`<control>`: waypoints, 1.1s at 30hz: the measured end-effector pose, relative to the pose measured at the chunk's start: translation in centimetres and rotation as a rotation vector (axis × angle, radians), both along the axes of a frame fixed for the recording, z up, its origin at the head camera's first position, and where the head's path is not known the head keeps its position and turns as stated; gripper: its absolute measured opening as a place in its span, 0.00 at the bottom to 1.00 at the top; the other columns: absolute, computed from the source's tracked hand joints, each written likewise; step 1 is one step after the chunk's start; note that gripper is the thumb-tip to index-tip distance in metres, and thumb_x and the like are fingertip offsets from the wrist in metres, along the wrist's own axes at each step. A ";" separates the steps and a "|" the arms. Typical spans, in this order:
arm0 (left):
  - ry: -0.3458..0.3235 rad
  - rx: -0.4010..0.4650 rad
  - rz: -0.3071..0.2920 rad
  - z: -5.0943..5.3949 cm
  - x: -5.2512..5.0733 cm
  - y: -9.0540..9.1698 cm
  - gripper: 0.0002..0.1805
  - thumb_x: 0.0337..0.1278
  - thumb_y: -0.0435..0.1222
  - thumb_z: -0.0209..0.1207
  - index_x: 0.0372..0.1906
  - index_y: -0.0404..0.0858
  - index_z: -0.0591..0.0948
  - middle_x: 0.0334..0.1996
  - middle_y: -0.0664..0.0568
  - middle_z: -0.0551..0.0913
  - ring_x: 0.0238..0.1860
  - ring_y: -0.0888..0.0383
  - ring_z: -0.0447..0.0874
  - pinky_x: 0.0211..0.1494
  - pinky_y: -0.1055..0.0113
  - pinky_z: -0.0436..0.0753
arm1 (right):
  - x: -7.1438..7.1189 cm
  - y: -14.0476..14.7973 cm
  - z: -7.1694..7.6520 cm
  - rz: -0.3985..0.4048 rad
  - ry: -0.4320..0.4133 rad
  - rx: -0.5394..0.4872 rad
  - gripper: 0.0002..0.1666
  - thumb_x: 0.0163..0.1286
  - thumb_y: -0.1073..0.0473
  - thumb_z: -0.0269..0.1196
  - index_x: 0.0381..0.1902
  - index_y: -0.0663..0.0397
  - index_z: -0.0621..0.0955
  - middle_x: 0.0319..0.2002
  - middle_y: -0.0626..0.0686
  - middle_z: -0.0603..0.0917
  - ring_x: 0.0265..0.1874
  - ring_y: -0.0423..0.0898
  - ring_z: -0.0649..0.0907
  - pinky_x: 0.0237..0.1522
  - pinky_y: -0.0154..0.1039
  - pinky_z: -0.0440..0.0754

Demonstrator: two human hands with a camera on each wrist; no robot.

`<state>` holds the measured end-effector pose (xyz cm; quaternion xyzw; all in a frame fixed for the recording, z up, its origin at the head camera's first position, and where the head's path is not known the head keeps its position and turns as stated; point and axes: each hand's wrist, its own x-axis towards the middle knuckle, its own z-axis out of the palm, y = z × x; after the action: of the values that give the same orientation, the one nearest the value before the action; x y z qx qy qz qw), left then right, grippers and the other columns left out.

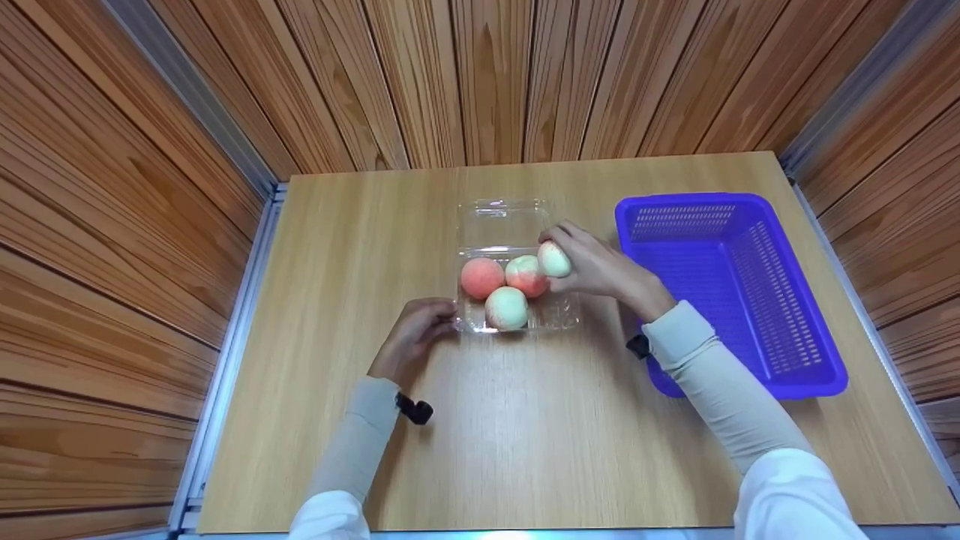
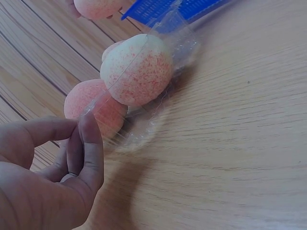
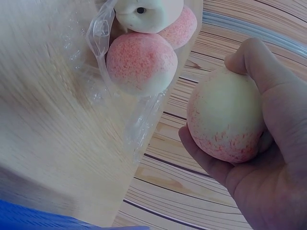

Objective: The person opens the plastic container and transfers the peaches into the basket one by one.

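A clear plastic clamshell box (image 1: 559, 319) lies on the table with its lid (image 1: 502, 223) folded back. Inside it sit three peaches: a pink one (image 1: 482, 278) at the left, a pink-and-pale one (image 1: 527, 275) behind, and a pale speckled one (image 1: 506, 308) in front. My left hand (image 1: 420, 330) pinches the box's left edge between thumb and fingers, as the left wrist view shows. Another peach (image 3: 225, 115), pale with a red blush, is gripped in my right hand (image 1: 592, 262), raised over the right part of the box.
To the right stands a purple-blue plastic basket (image 1: 806, 300) with slotted walls, partly behind my right forearm. Wooden plank walls (image 1: 495, 82) rise at the back and both sides of the table (image 1: 525, 450).
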<state>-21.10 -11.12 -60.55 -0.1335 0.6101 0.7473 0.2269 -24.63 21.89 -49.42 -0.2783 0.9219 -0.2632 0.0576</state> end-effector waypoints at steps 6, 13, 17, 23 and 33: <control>0.000 -0.025 -0.010 0.2 0.0 -0.2 0.16 0.71 0.28 0.60 0.58 0.23 0.83 0.48 0.39 0.87 0.39 0.59 0.88 0.54 0.63 0.91 | -0.3 0.3 0.2 0.002 0.000 -0.006 0.38 0.60 0.56 0.78 0.65 0.59 0.75 0.59 0.60 0.77 0.54 0.57 0.82 0.56 0.55 0.86; 0.016 -0.010 0.005 0.0 0.0 0.0 0.15 0.72 0.27 0.59 0.56 0.22 0.83 0.41 0.46 0.87 0.38 0.60 0.87 0.48 0.67 0.91 | -0.5 0.7 0.4 -0.005 0.037 -0.013 0.38 0.57 0.58 0.78 0.63 0.60 0.77 0.56 0.61 0.78 0.49 0.57 0.83 0.51 0.54 0.87; 0.035 0.001 0.015 -0.1 0.0 0.1 0.14 0.72 0.25 0.57 0.56 0.20 0.81 0.37 0.49 0.85 0.36 0.60 0.86 0.46 0.68 0.90 | -0.6 0.9 0.4 -0.007 0.059 -0.010 0.39 0.55 0.59 0.78 0.63 0.61 0.77 0.56 0.61 0.79 0.49 0.58 0.84 0.50 0.54 0.87; 0.034 0.007 0.013 -0.1 0.2 0.1 0.14 0.72 0.24 0.56 0.55 0.19 0.81 0.37 0.49 0.85 0.36 0.60 0.85 0.47 0.67 0.90 | -0.8 1.3 0.4 -0.016 0.070 -0.011 0.39 0.54 0.59 0.78 0.63 0.61 0.77 0.56 0.61 0.79 0.50 0.59 0.83 0.52 0.55 0.87; 0.029 0.029 0.017 -0.1 0.2 0.0 0.13 0.72 0.24 0.56 0.54 0.20 0.81 0.36 0.49 0.84 0.36 0.60 0.85 0.47 0.66 0.90 | -1.1 2.2 0.6 -0.040 0.094 -0.014 0.38 0.54 0.56 0.78 0.62 0.60 0.78 0.56 0.61 0.80 0.51 0.59 0.84 0.53 0.57 0.87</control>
<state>-20.89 -11.15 -60.70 -0.1244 0.6014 0.7598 0.2134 -25.77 24.05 -48.84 -0.2724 0.9271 -0.2575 0.0073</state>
